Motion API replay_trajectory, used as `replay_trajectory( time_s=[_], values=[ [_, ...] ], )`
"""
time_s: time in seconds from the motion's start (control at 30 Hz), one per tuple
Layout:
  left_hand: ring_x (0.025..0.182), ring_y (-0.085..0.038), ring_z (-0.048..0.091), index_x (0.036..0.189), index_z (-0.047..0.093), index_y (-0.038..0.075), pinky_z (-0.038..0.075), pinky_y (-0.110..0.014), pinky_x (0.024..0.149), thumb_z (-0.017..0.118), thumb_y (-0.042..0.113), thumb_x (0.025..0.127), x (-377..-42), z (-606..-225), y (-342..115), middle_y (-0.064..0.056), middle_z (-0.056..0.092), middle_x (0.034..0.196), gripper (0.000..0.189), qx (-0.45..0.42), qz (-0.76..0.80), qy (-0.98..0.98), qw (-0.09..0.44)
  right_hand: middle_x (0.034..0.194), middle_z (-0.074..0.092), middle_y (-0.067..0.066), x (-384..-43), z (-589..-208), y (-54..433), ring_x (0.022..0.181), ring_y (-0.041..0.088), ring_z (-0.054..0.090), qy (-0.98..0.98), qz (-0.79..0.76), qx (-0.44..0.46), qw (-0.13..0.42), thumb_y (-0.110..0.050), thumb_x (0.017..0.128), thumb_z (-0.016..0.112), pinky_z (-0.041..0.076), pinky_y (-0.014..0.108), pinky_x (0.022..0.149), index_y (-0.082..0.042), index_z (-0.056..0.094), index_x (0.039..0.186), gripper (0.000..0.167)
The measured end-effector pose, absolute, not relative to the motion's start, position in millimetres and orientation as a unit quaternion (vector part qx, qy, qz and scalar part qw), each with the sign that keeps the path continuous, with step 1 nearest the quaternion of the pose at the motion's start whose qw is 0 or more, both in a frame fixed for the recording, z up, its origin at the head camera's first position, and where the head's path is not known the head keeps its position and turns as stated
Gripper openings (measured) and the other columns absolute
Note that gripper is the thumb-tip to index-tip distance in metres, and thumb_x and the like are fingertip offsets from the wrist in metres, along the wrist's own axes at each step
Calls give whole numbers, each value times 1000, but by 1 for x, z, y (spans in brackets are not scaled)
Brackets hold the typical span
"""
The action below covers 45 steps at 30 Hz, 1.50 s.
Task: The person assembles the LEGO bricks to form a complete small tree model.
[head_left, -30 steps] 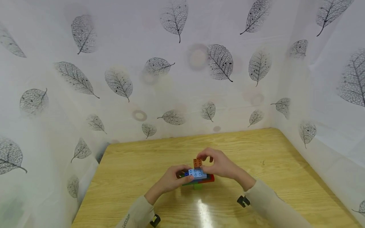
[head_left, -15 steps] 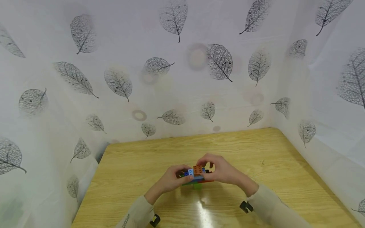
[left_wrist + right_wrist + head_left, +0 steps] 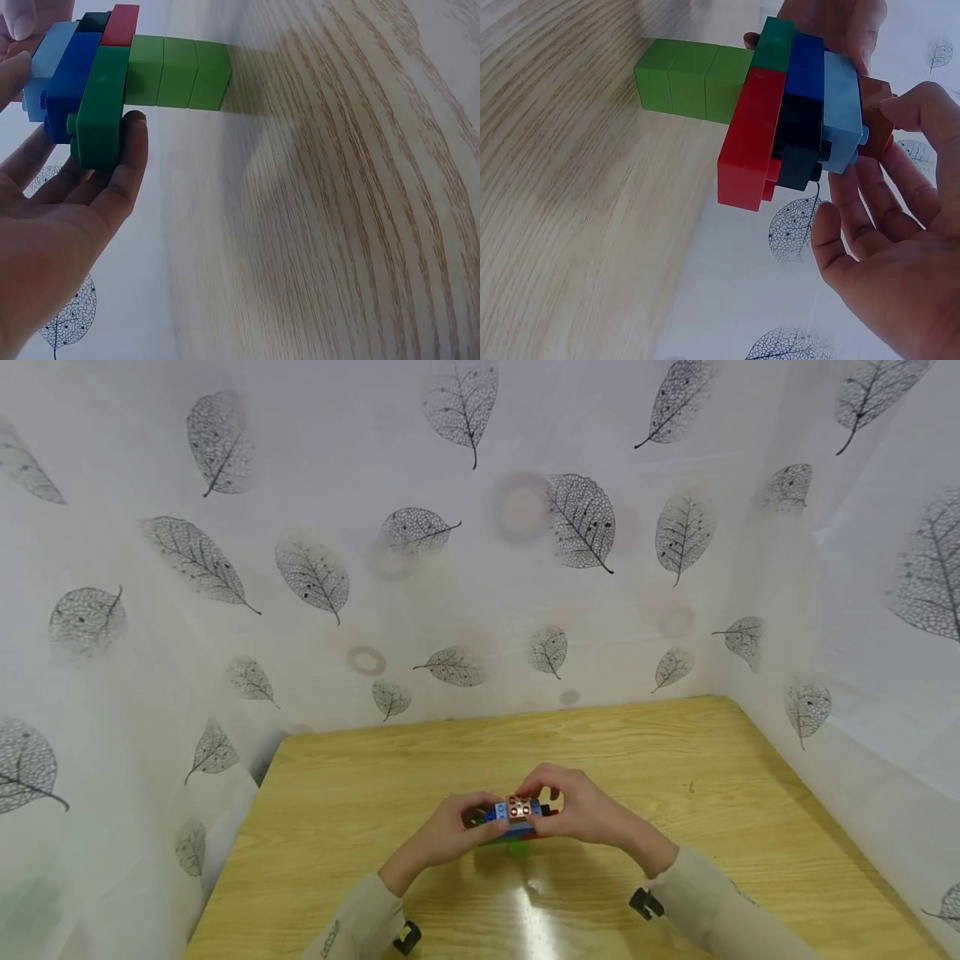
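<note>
A build of toy building bricks stands on the table, on a column of light green bricks (image 3: 178, 73). Above the column lie a red brick (image 3: 751, 139) and a dark green brick (image 3: 103, 105) end to end. Over those sit a blue brick (image 3: 73, 79) beside a black brick (image 3: 800, 135), then a light blue brick (image 3: 841, 105). Topmost is an orange-brown brick (image 3: 519, 808), seated against the light blue one. My right hand (image 3: 585, 811) pinches it between thumb and fingers. My left hand (image 3: 444, 833) grips the build's left end, fingers behind and under it.
The wooden table (image 3: 360, 777) reaches out on all sides of the build. A pale curtain with leaf prints (image 3: 480, 568) hangs behind and along both sides. Each sleeve has a dark device (image 3: 647, 903) at the wrist.
My right hand has brought the orange-brown brick from behind the light blue brick forward and down onto its top. The left hand has stayed in place, gripping the build.
</note>
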State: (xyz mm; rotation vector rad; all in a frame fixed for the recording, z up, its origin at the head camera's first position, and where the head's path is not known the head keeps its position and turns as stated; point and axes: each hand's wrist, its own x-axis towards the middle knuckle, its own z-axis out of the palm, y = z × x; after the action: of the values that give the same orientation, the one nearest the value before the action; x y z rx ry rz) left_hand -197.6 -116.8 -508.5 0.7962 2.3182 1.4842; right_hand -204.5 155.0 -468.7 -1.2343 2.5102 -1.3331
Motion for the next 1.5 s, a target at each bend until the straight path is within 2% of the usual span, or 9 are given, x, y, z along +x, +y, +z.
replay_trajectory(
  time_s=[0.47, 0.77, 1.07, 1.27, 1.5],
  values=[
    [87, -12, 64, 133, 69, 7, 55, -25, 76, 68, 28, 104, -197, -509, -116, -13, 72, 114, 36, 270, 515, 803, 135, 115, 72, 0, -207, -471, 155, 93, 15, 64, 803, -441, -400, 19, -9, 90, 77, 52, 46, 77, -16, 71, 121, 32],
    [88, -15, 65, 133, 69, 8, 55, -25, 76, 68, 33, 104, -196, -509, -117, -10, 72, 114, 39, 262, 512, 806, 139, 115, 71, -1, -205, -470, 154, 93, 15, 64, 810, -425, -404, 10, -10, 90, 78, 54, 42, 77, -18, 71, 121, 33],
    [87, -14, 66, 134, 69, 8, 55, -26, 76, 68, 34, 104, -195, -508, -116, -10, 73, 115, 40, 264, 507, 809, 136, 121, 71, -1, -202, -475, 157, 96, 15, 63, 807, -455, -375, 36, -13, 95, 76, 54, 42, 79, -15, 71, 130, 36],
    [85, -12, 66, 133, 69, 9, 56, -25, 75, 68, 32, 104, -195, -509, -115, -8, 73, 110, 37, 266, 509, 808, 132, 119, 70, -2, -201, -474, 156, 97, 17, 63, 805, -450, -385, 29, -13, 97, 75, 53, 42, 79, -17, 69, 130, 34],
    [86, -9, 66, 133, 69, 8, 55, -24, 75, 68, 33, 103, -194, -513, -114, -10, 74, 112, 39, 259, 514, 809, 123, 123, 71, -4, -196, -473, 159, 102, 13, 64, 824, -431, -369, 17, -22, 99, 75, 55, 40, 82, -21, 67, 135, 37]
  ],
)
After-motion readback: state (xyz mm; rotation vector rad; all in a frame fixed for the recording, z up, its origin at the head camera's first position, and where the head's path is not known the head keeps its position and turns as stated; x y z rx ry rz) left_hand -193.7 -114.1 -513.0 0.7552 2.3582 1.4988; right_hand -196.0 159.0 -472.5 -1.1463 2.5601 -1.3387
